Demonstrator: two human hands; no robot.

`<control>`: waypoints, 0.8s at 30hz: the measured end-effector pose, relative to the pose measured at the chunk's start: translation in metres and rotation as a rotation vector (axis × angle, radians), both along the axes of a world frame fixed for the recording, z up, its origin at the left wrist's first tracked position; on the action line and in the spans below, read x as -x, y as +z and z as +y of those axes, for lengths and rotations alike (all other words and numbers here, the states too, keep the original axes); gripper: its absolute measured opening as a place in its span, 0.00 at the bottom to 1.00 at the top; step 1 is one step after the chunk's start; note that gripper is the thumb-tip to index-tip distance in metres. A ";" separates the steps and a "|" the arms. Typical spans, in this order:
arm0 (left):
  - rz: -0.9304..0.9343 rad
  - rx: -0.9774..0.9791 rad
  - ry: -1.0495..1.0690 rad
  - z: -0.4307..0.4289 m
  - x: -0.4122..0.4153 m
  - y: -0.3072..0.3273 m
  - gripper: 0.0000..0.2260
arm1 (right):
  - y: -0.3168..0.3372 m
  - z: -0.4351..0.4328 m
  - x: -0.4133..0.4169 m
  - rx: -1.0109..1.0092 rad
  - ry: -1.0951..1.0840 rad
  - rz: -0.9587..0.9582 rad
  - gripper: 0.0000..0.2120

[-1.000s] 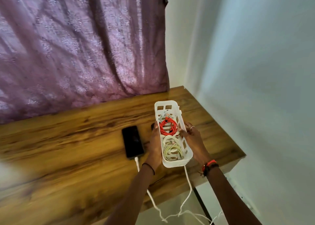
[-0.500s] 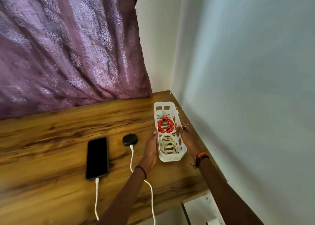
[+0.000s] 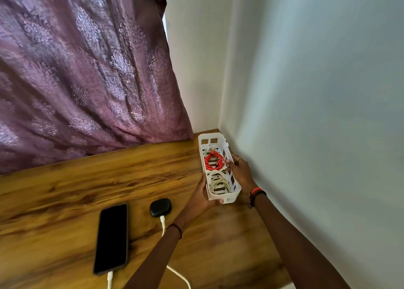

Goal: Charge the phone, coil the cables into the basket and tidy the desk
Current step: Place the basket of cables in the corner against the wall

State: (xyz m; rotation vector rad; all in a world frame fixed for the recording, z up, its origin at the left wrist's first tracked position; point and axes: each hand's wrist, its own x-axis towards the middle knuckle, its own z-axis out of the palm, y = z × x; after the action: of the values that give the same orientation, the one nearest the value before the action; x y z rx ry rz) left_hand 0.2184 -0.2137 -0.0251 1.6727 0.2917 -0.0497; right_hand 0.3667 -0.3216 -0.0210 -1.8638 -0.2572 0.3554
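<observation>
A white slotted basket [image 3: 235, 194] sits at the desk's far right corner, close to the wall. Inside it lie a coiled red cable [image 3: 214, 161] and a coiled white cable [image 3: 218, 183]. My left hand [image 3: 202, 198] grips the basket's near left side. My right hand [image 3: 240, 170] holds its right rim, thumb inside. A black phone [image 3: 112, 237] lies face up on the desk with a white charging cable [image 3: 110, 279] plugged into its near end. A small black earbud case [image 3: 160, 207] rests beside it, also plugged into a white cable [image 3: 162, 223].
The wooden desk [image 3: 76, 183] runs left from the corner. A purple patterned curtain [image 3: 83, 74] hangs behind it. A pale wall [image 3: 317, 113] stands right against the basket's right side. The desk's near right edge is by my right forearm.
The basket has moved away from me and rightward into the desk's back corner by the wall, both hands still on it. The phone and case have stayed in place.
</observation>
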 end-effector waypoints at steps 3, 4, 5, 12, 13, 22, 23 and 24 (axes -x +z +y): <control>-0.044 -0.102 0.022 0.003 -0.010 -0.005 0.43 | 0.000 0.012 -0.013 0.158 -0.045 -0.137 0.13; -0.052 -0.099 0.038 0.004 -0.016 -0.007 0.42 | 0.000 0.016 -0.018 0.189 -0.079 -0.207 0.13; -0.058 -0.098 0.055 0.005 -0.020 -0.008 0.41 | 0.001 0.019 -0.020 0.199 -0.106 -0.273 0.13; -0.096 -0.079 0.141 0.004 -0.055 -0.012 0.39 | 0.006 0.027 -0.019 0.230 -0.011 -0.571 0.13; -0.100 -0.089 0.160 0.003 -0.060 -0.012 0.38 | 0.004 0.028 -0.018 0.221 0.002 -0.562 0.14; -0.143 -0.121 0.276 -0.003 -0.095 -0.011 0.36 | -0.008 0.029 -0.029 0.268 0.002 -0.506 0.15; -0.140 -0.123 0.276 -0.003 -0.095 -0.013 0.36 | -0.009 0.030 -0.030 0.272 0.001 -0.487 0.15; -0.137 -0.125 0.274 -0.003 -0.095 -0.013 0.36 | -0.011 0.031 -0.031 0.281 -0.005 -0.486 0.15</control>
State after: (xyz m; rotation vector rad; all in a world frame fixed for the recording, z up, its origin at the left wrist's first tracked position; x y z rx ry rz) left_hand 0.3130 -0.2167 -0.0386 1.7361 0.4241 0.2913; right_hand 0.3977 -0.2911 -0.0316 -2.2125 -0.5535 -0.0789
